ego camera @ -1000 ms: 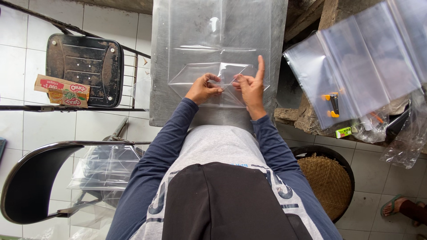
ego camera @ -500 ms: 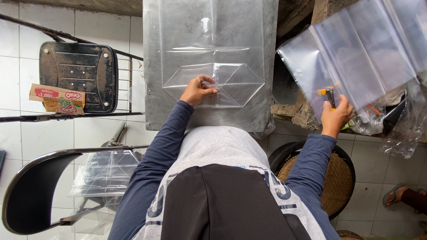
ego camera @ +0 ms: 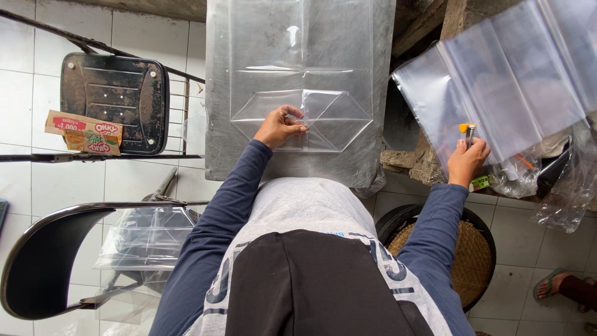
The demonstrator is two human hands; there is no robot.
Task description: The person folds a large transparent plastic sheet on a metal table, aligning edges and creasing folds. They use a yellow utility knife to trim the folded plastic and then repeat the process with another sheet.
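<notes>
Home workshop: plastic sheets (ego camera: 516, 81), tiled floor (ego camera: 37, 74).
</notes>
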